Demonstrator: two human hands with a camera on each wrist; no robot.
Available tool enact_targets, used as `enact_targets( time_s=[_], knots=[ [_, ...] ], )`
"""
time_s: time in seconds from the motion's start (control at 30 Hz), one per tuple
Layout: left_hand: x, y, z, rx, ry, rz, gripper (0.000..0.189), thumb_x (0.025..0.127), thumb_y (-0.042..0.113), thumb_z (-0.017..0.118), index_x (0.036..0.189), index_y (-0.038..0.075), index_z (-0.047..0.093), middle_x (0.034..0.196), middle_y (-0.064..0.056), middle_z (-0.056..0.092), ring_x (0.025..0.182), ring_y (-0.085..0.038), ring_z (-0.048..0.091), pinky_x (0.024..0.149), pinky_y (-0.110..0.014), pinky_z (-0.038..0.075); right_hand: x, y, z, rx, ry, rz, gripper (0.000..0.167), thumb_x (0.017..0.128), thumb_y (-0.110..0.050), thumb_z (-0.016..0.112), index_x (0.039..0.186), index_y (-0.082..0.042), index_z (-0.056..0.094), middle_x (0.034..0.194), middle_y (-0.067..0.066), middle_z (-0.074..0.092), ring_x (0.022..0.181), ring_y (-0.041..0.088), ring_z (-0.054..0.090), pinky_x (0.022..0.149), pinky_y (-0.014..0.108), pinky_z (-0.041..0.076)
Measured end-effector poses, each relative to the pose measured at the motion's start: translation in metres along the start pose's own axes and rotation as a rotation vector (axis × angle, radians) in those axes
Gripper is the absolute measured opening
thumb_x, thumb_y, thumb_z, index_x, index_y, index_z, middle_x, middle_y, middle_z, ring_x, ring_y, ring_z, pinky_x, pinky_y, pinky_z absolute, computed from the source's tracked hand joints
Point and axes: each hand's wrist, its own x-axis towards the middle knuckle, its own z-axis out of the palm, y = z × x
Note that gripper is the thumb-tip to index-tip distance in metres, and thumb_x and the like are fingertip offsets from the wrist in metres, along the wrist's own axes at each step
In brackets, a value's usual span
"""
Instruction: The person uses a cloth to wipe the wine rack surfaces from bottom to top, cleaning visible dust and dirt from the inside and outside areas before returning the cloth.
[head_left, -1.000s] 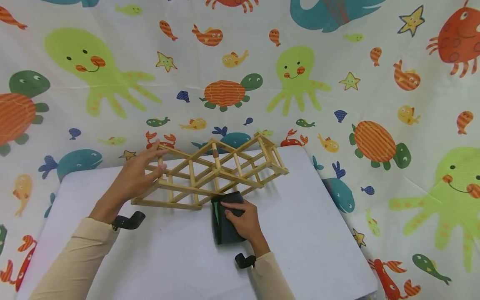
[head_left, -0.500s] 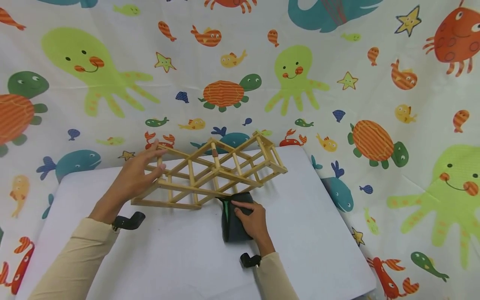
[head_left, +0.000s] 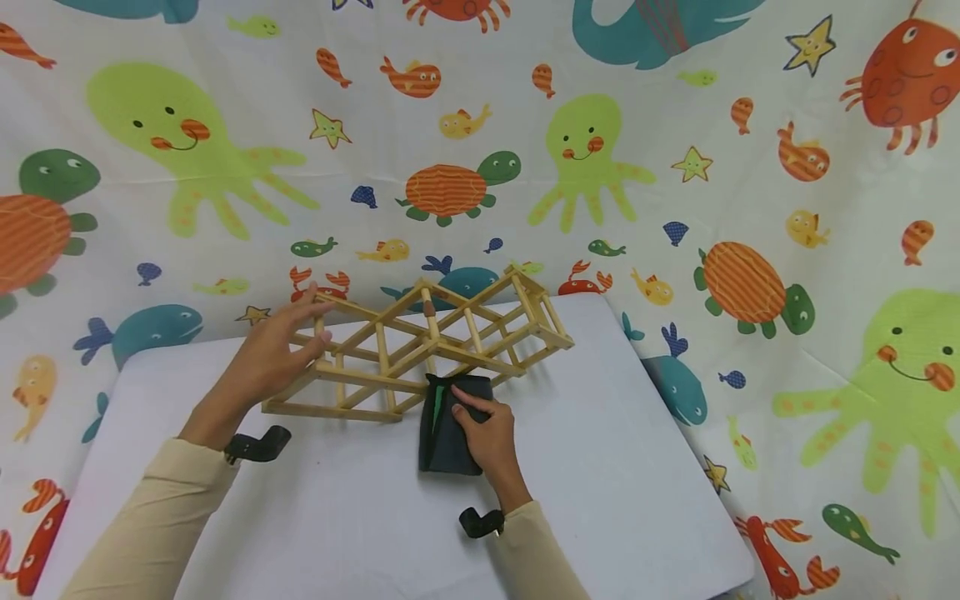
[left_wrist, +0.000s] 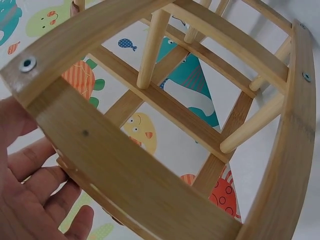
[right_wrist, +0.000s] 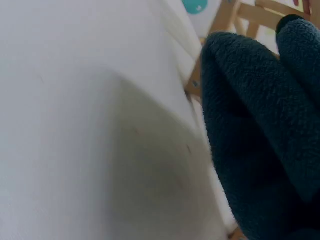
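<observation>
A wooden lattice rack (head_left: 405, 354) of crossed slats and round dowels stands at an angle on the white table. My left hand (head_left: 273, 350) grips its left end, thumb on the near side; in the left wrist view the fingers (left_wrist: 45, 185) lie against a wide end slat (left_wrist: 125, 165). A dark folded cloth (head_left: 450, 442) with a green stripe is in my right hand (head_left: 487, 433), held between thumb and fingers. Its top edge meets the rack's lower front slat near the middle. Close up, the cloth (right_wrist: 260, 110) looks fuzzy and hides the right hand in the right wrist view.
The white table (head_left: 615, 483) reaches forward to a hanging curtain (head_left: 480, 83) printed with sea animals, just behind the rack. A black wrist camera (head_left: 258, 443) sits on the left wrist and another black camera (head_left: 480, 522) on the right.
My right hand and the cloth shifted right along the rack's lower front, then back left and slightly up. The left hand and the rack stay in place.
</observation>
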Motion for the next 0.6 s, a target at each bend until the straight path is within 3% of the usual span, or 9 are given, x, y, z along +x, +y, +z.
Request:
enact_targets(
  time_s=[0.23,0.3,0.47,0.53,0.6],
  knots=[
    [-0.0012,0.0021,-0.001,0.015,0.014,0.01,0.057,0.108,0.026,0.062,0.161,0.009,0.045,0.179,-0.014,0.015,0.16,-0.053,0.022,0.121,-0.078,0.023,0.0004,-0.0021,-0.0009,0.116,0.151,-0.116,0.031,0.096,-0.012,0.076,0.122,-0.029,0.082,0.128,0.001,0.078,0.129,0.023,0.069,0.113,0.045,0.051],
    [-0.0021,0.0015,-0.0018,0.02,0.024,0.005,0.057,0.108,0.025,0.062,0.161,0.01,0.045,0.179,-0.013,0.015,0.159,-0.054,0.022,0.121,-0.079,0.023,0.0027,-0.0017,0.0003,0.118,0.131,-0.105,0.03,0.098,-0.015,0.076,0.123,-0.031,0.081,0.129,-0.003,0.078,0.131,0.02,0.068,0.115,0.042,0.05],
    [-0.0017,-0.0004,-0.0004,0.011,0.022,-0.004,0.059,0.108,0.026,0.061,0.162,0.011,0.044,0.179,-0.012,0.014,0.16,-0.053,0.022,0.121,-0.079,0.023,0.0008,0.0057,0.0051,0.002,-0.044,-0.021,0.029,0.098,-0.022,0.077,0.122,-0.037,0.08,0.13,-0.009,0.077,0.135,0.018,0.064,0.119,0.043,0.046],
    [-0.001,-0.0007,0.0005,0.014,0.018,-0.008,0.059,0.108,0.028,0.061,0.162,0.012,0.043,0.179,-0.012,0.015,0.16,-0.053,0.022,0.121,-0.079,0.023,-0.0018,0.0063,0.0041,-0.004,-0.053,-0.024,0.03,0.097,-0.02,0.078,0.122,-0.036,0.08,0.129,-0.007,0.077,0.132,0.019,0.066,0.117,0.043,0.048],
    [-0.0005,-0.001,0.0008,0.017,0.014,-0.012,0.059,0.109,0.029,0.061,0.163,0.012,0.043,0.179,-0.011,0.014,0.16,-0.053,0.022,0.121,-0.079,0.023,-0.0035,0.0033,0.0,0.039,-0.011,-0.061,0.029,0.096,-0.017,0.078,0.12,-0.033,0.082,0.128,-0.005,0.078,0.129,0.02,0.068,0.112,0.039,0.051]
  ],
)
